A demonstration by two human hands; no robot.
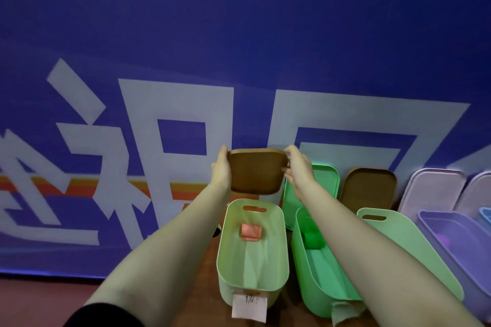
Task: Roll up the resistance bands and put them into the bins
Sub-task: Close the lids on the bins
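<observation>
Head cam has my left hand (221, 168) and right hand (299, 167) gripping a brown lid (255, 172) by its sides over the pale green bin (225, 252) holding a rolled pink band (249, 232), green roll (313, 239) sits in the next bin (318, 287), so I'd guess mostly lidding's left.

A brown wooden surface (208, 257) is carrying a row of open bins. A pale green bin (252, 292), with a paper label (249, 306) on its near end, is standing at the row's 9 o'clock end. A deeper green bin (316, 295) is sitting just beside it at 3 o'clock. A second pale green bin (414, 241) and a purple bin (451, 233) are following in line. At their 12 o'clock, a green lid (326, 180), a brown lid (369, 188) and two greyish lids (435, 188) (478, 194) are leaning on the blue wall (265, 34), bases hidden.
</observation>
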